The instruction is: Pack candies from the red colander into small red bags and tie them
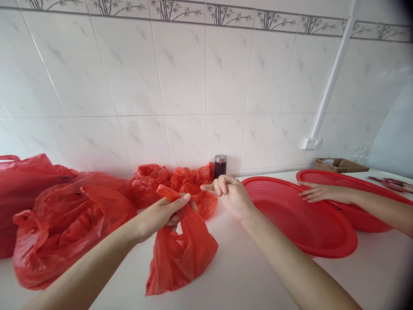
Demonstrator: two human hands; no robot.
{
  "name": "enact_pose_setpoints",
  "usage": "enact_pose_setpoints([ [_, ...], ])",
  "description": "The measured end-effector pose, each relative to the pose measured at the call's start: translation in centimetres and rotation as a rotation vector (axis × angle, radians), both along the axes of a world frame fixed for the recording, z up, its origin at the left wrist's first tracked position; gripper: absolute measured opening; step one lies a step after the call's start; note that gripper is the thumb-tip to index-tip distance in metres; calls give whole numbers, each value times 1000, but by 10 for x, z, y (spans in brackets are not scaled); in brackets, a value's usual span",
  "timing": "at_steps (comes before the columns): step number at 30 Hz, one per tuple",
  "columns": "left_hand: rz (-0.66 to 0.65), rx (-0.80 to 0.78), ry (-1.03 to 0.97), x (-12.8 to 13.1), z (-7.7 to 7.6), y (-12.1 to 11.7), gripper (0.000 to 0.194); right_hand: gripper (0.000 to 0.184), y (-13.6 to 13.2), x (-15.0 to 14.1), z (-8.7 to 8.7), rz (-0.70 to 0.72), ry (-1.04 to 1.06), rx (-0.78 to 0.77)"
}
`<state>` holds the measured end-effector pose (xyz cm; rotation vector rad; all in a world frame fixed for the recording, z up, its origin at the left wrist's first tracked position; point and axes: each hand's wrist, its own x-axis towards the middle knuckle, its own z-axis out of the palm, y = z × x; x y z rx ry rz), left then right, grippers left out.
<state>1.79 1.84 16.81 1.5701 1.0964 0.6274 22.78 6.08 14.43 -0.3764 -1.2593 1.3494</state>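
Left hand [161,216] pinching a red plastic bag [195,254] by its upper end.
In the head view, the bag extends toward six o'clock from this nearer hand, long axis roughly twelve-to-six. From the right hand [234,197], it lies at seven-to-eight o'clock; that index finger points out, others curled, contents untellable.

My right hand [232,196] had a lane over the white tabletop [240,267] between the held red bag [190,258] and near basket [300,215], but heaped bags [64,237] blocked left, a dark cup [220,167] stood behind, and a co-worker's hand [318,192] obstructed where the near and far baskets [364,219] met.
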Motion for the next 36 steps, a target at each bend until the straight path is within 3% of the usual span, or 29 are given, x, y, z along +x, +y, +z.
enact_pose_setpoints([
  [2, -3, 7, -1, 1, 1, -1, 43, 12, -3, -2, 1, -2, 9, 10],
  [4, -8, 17, -8, 2, 1, -1, 42, 22, -8, -3, 2, -19, -73, 27],
  [6, -12, 29, -29, 3, 0, 0, 41, 34, -13, -5, 3, -40, -291, 96],
  [10, 12, 28, -55, 2, -2, 1, 41, 13, -20, -9, 2, -80, -644, 297],
  [15, 19, -6, -194, -4, -2, 2, 36, 4, -33, -2, 6, -287, -543, 362],
  [16, 7, -9, -212, -7, -1, 1, 36, 3, -38, 1, 10, -243, -535, 365],
  [18, -21, 22, -185, -12, 2, 0, 35, 5, -49, 6, 17, 2, -587, 383],
  [20, -41, 102, -84, -15, 5, -3, 30, 7, -55, 7, 20, 170, -642, 412],
  [22, -68, 167, 56, -15, 6, -5, 24, 14, -50, 1, 15, 66, -608, 413],
  [25, -92, 277, 235, -9, -1, -8, 15, 28, -31, -14, -8, -78, -584, 305],
  [29, 127, 685, 593, 3, -22, -9, 27, 38, -12, -30, -39, 41, -645, 127],
  [32, 220, 970, 789, 7, -40, -10, 42, 34, -12, -32, -44, 175, -533, 99],
  [36, 283, 1061, 749, 4, -56, -12, 42, 26, -13, -28, -39, 294, -472, -3],
])
